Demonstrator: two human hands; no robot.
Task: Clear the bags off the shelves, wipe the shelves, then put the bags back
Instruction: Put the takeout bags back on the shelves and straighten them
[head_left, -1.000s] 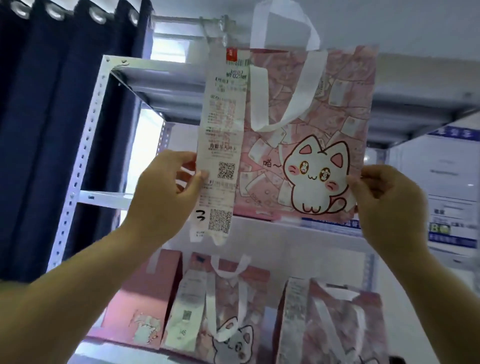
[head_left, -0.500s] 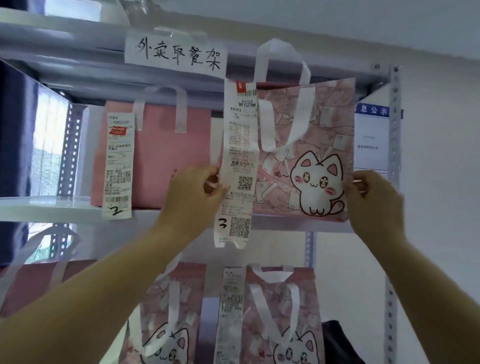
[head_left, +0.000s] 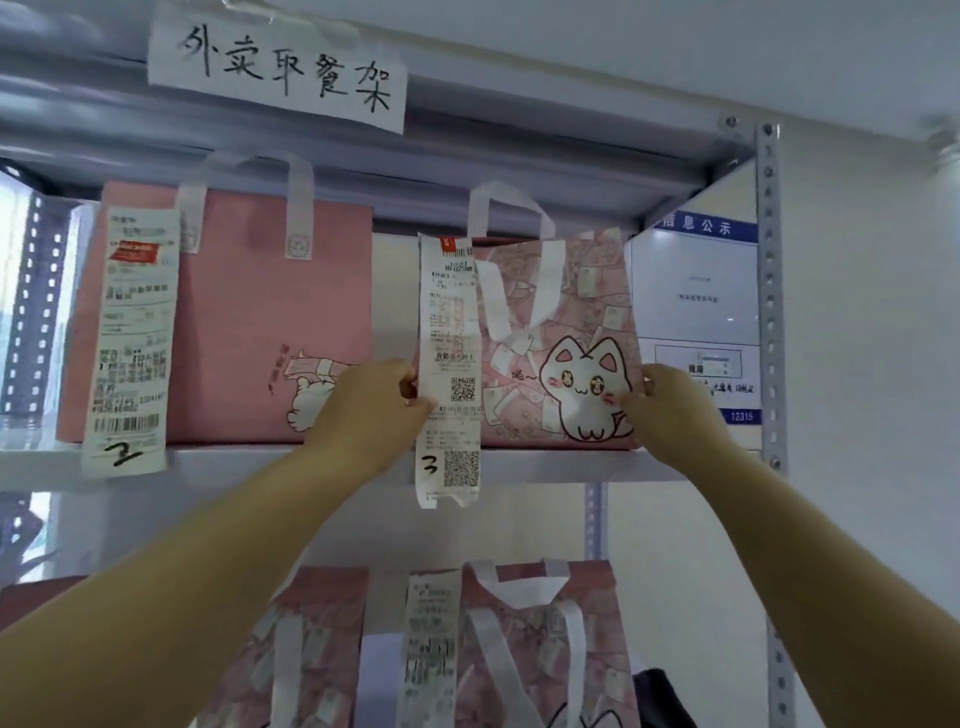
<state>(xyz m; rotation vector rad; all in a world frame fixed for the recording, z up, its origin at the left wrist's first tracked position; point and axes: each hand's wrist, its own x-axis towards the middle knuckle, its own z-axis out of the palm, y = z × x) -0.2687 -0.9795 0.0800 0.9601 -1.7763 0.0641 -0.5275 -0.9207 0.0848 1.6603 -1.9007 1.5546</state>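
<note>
A pink cat-print bag (head_left: 566, 322) with white handles and a long receipt marked 3 stands on the upper shelf (head_left: 545, 465), at its right end. My left hand (head_left: 371, 410) grips the bag's left edge beside the receipt. My right hand (head_left: 670, 410) grips its right edge near the cat drawing. The bag's bottom rests on the shelf board. To its left stands a plain pink bag (head_left: 249, 322) with a receipt marked 2.
Two more cat-print bags (head_left: 540, 649) stand on the shelf below. A handwritten paper sign (head_left: 280, 67) hangs on the top beam. A perforated upright post (head_left: 769, 312) bounds the shelf on the right, with a blue-and-white notice (head_left: 696, 312) behind it.
The bag marked 3 has moved from mid-air in front of the rack onto the upper shelf beside the bag marked 2. Both hands keep hold of its sides.
</note>
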